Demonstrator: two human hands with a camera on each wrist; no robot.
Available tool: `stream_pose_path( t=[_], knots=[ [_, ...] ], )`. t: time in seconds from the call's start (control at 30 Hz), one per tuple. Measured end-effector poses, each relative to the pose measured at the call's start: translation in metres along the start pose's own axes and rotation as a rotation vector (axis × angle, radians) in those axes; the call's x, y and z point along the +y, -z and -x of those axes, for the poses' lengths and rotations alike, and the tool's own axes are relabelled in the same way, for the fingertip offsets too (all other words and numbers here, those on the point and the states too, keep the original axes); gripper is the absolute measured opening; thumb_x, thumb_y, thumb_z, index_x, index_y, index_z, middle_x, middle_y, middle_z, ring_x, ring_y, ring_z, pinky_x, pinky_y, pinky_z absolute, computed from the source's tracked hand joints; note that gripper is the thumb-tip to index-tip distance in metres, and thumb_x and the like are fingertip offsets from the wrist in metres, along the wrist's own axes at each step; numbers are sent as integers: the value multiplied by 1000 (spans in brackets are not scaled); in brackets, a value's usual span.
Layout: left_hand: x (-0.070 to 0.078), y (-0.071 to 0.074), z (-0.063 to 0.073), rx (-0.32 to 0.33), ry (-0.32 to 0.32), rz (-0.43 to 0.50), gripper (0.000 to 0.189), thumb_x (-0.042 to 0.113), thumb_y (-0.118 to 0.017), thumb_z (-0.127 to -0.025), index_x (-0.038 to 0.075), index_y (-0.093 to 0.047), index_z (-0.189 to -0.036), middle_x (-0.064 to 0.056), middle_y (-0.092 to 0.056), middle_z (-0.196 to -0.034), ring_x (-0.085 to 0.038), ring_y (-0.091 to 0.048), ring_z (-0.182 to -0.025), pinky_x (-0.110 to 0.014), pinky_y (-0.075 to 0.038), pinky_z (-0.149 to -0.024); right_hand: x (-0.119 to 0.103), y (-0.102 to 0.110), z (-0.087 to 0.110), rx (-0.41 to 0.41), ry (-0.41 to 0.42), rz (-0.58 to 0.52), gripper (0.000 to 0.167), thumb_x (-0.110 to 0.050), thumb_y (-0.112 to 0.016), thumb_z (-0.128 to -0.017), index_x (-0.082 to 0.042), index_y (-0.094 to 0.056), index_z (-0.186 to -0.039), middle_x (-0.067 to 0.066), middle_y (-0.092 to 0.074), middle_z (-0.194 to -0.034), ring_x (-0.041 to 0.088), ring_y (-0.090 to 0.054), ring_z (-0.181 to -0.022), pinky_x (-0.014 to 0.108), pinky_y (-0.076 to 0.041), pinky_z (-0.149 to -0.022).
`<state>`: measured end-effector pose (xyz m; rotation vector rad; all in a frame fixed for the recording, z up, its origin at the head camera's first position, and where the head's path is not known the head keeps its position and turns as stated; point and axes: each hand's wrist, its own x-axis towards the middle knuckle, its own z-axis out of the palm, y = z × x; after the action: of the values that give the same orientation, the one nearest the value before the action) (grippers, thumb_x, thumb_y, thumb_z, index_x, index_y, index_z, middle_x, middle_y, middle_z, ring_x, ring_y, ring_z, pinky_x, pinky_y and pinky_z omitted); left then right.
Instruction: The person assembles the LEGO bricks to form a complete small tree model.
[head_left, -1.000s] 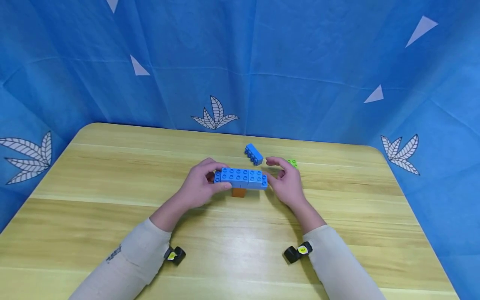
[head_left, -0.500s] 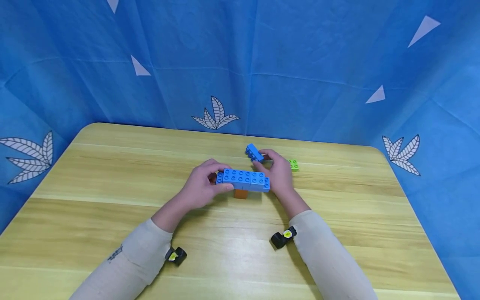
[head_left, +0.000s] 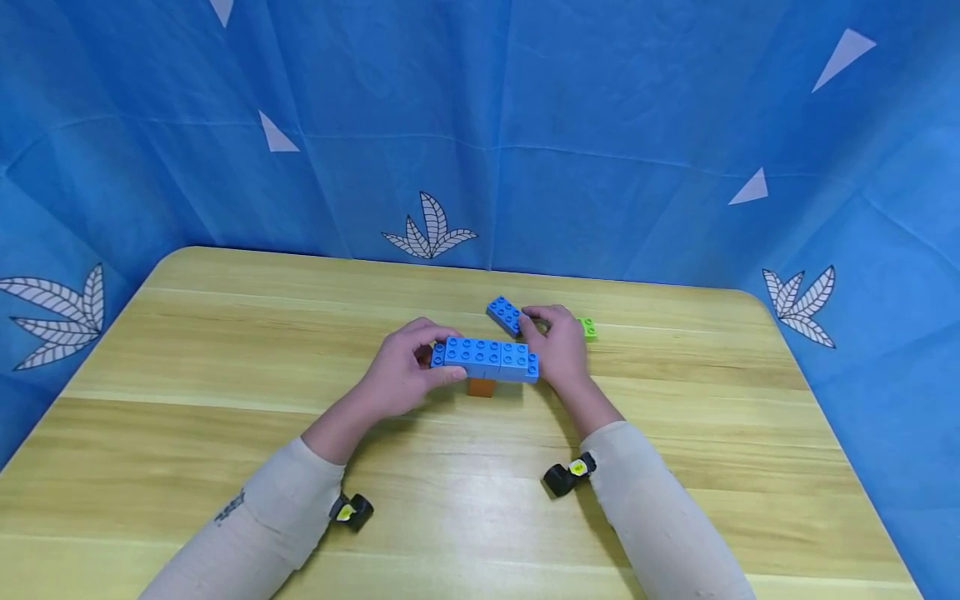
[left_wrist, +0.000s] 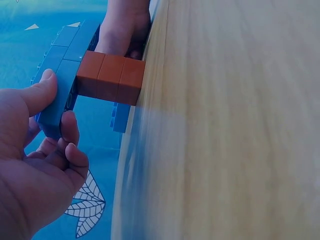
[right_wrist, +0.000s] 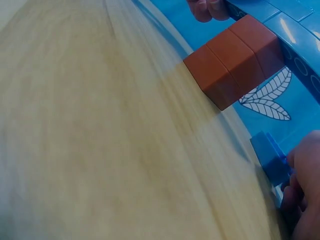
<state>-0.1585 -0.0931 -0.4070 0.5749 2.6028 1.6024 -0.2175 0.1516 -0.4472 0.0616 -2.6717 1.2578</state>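
My left hand point(head_left: 401, 372) grips the left end of a two-layer blue brick beam point(head_left: 480, 357), thumb along its near side. Under the beam stands a column of three stacked orange bricks point(left_wrist: 111, 76), its foot on the table. Behind the beam, my right hand point(head_left: 561, 346) has thumb and fingertips on the right end of a loose blue brick point(head_left: 502, 313), which lies studs up. In the right wrist view that brick point(right_wrist: 270, 159) is partly covered by the right fingers.
A green brick point(head_left: 590, 330) lies just right of the right hand, partly hidden by it. The wooden table point(head_left: 225, 333) ends at the back against a blue patterned curtain point(head_left: 600, 100).
My right hand has moved left and back from the beam's right end to the loose blue brick. That brick has turned from its side to studs up. The left hand keeps its grip.
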Motion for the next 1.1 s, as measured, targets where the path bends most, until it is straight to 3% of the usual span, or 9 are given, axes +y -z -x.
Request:
stream_pose_path(
  t=[0.1,0.33,0.53,0.63,0.73,0.93,1.1],
  knots=[
    [0,0,0,-1,-2,-1,34,19,-81,-87,11,-70,-118,-3,-57,-103,-23,-50,-83,-34,-41,-68,0,0,1,-2,-9,-9,33,-28,-64,-98,-6,-71,-122,11,-65,-120,27,-58,-109,43,-46,-91],
    [-1,1,0,2,-24,-11,35,19,-80,-87,11,-70,-120,-2,-57,-102,-23,-49,-81,-34,-41,-67,-2,2,0,-42,-22,28,49,-32,-83,-84,-4,-69,-121,11,-66,-118,29,-57,-113,45,-41,-99],
    [0,1,0,4,-17,-6,35,19,-80,-87,11,-70,-120,-2,-58,-103,-23,-50,-82,-34,-41,-67,-4,15,1,-58,-59,-146,37,-28,-80,-87,-8,-72,-118,8,-67,-112,23,-59,-89,35,-47,-74],
    [0,1,0,10,-9,1,36,18,-81,-87,10,-70,-120,-3,-58,-104,-23,-50,-83,-34,-42,-68,-10,30,5,-60,-48,-246,33,-28,-80,-87,-11,-73,-115,5,-66,-110,19,-51,-66,29,-42,-57],
    [0,1,0,17,-10,9,36,18,-81,-87,9,-70,-120,-3,-59,-104,-24,-50,-82,-34,-42,-67,-18,45,11,-74,-18,-300,31,-28,-80,-87,-13,-73,-114,3,-65,-108,18,-39,-53,27,-33,-47],
    [0,1,-1,18,-20,20,36,17,-81,-86,8,-70,-120,-3,-60,-104,-24,-51,-81,-34,-42,-67,-35,62,24,-129,65,-353,32,-15,-79,-88,-9,-71,-119,8,-63,-105,17,-36,-54,26,-27,-45],
    [0,0,-2,14,-16,24,37,18,-81,-86,8,-70,-120,-3,-59,-103,-24,-51,-81,-34,-43,-68,-46,66,34,-178,150,-368,33,-2,-78,-86,-2,-70,-118,16,-55,-83,18,-32,-50,26,-24,-44]
  ],
)
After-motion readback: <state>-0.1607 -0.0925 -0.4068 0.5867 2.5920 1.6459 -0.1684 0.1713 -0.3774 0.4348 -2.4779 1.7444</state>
